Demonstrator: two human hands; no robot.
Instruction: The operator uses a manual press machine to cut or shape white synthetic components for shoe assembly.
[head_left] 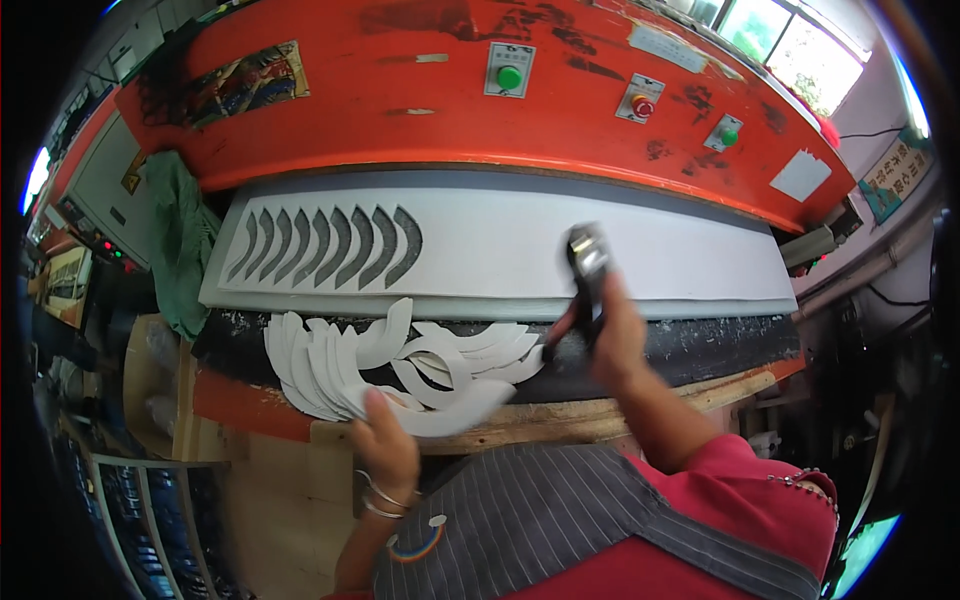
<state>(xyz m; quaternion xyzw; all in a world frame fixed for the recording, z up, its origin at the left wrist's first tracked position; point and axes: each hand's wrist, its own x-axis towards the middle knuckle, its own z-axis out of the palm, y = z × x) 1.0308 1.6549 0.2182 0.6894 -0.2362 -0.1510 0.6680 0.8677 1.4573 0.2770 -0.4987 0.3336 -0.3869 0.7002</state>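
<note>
My left hand point(387, 445) pinches a curved white cut piece point(460, 412) by its left end, in front of a heap. My right hand point(615, 335) is closed round a black hand tool point(590, 270) with a shiny metal head. Motion blurs that tool, so its exact kind cannot be made out. It is held up over the front edge of a white sheet point(500, 250). Several curved cut-outs show dark at the sheet's left end. The heap of curved white pieces point(320, 365) lies on the black ledge between my hands and the sheet.
Behind the sheet rises an orange-red machine beam point(400, 110) with green buttons point(510, 77) and a red one point(642, 105). A green cloth point(180, 240) hangs at left, above a cardboard box point(155, 385). A worn wooden edge point(560, 424) runs along the front.
</note>
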